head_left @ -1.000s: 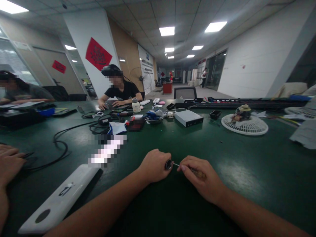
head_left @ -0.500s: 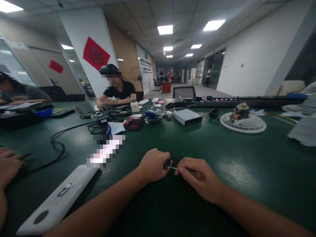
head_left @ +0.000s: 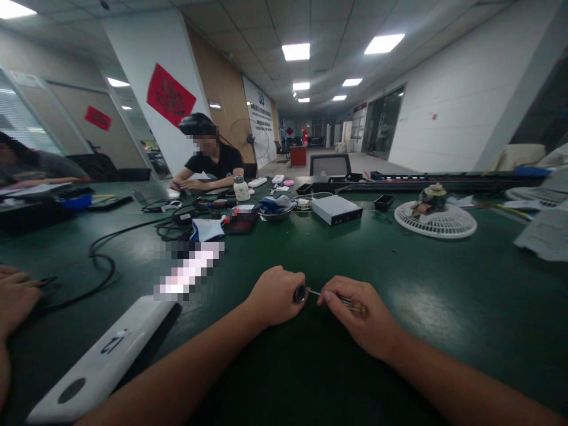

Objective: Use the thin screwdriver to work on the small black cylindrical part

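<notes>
My left hand (head_left: 277,296) is closed around a small round black part (head_left: 300,293), whose dark face shows at the thumb side of the fist. My right hand (head_left: 355,310) grips the amber handle of a screwdriver (head_left: 355,306). The thin metal shaft points left, and its tip is at or very near the edge of the black part; whether they touch is hard to tell. Both hands are above the green table (head_left: 310,373), a short gap apart.
A white device marked 12 (head_left: 102,349) lies at the left. Another person's hand (head_left: 18,296) is at the left edge. Farther back are a metal box drive (head_left: 337,209), a white fan grille (head_left: 435,220), a bottle (head_left: 241,189), cables and a seated person (head_left: 210,157).
The fingers of my right hand and the screwdriver have shifted slightly, with the handle turned a little. My left hand has hardly moved. The view has moved very slightly.
</notes>
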### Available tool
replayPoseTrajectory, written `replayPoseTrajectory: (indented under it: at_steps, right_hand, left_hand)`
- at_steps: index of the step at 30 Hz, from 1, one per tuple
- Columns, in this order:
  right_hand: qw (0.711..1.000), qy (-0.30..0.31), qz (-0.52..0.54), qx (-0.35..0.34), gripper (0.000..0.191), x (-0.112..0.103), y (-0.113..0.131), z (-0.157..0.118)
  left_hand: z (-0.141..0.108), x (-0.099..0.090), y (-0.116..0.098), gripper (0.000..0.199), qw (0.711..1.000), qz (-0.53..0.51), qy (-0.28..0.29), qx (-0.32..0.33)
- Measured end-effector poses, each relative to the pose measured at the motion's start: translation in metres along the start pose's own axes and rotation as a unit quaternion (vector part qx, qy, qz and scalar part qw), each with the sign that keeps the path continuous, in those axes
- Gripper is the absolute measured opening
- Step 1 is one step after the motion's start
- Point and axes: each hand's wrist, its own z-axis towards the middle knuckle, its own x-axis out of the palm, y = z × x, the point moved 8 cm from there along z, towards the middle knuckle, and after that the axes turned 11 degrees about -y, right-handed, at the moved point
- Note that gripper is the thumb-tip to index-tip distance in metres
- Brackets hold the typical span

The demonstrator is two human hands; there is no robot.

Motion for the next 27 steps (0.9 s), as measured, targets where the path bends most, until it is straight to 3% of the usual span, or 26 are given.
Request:
replayPoseTrajectory:
  at_steps: [6,11,19,24,27]
  right_hand:
    - [0.999,0.048,0.022,-0.004,0.022,0.0063,0.004,-0.0014]
    - [1.0,0.014,-0.006,0.008,0.023,0.0029,-0.0001,-0.0009]
    - [0.998,0.056,0.037,0.003,0.021,0.0101,0.0024,-0.0038]
    - [1.0,0.017,-0.013,0.014,0.025,0.0033,-0.0039,-0.0012]
    - [1.0,0.026,0.001,0.012,0.022,0.0048,-0.0023,-0.001]
  left_hand:
    - [-0.0006,-0.0001,0.0003,0.025,1.0,-0.009,0.001,-0.003]
    - [-0.0013,-0.0006,0.0005,0.023,1.0,-0.009,-0.002,-0.006]
    - [-0.0014,0.0016,0.0009,0.024,1.0,-0.007,-0.002,-0.005]
    - [-0.0009,0.0002,0.0001,0.022,1.0,-0.004,0.003,-0.009]
    - [-0.0011,-0.0006,0.0015,0.023,1.0,-0.004,-0.001,-0.013]
